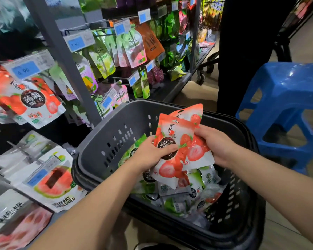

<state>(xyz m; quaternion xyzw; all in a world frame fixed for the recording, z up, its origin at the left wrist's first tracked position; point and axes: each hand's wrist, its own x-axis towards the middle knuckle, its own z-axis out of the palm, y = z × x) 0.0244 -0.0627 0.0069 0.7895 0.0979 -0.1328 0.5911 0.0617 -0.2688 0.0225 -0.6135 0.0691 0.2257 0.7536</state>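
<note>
A bunch of red and white strawberry jelly pouches (183, 141) is held upright over a dark grey shopping basket (116, 134). My left hand (150, 154) grips the bunch from the left, its thumb lying across the front pouch's black label. My right hand (217, 145) grips the right side, fingers curled round the edge. Below them, inside the basket, lie several green and red pouches (181, 195) in a loose pile.
A grey display rack (61, 51) at the left carries hanging snack pouches and blue price tags; matching strawberry pouches (34, 101) hang at the far left. A blue plastic stool (285, 105) stands at the right. A person in dark clothes (246, 51) stands behind the basket.
</note>
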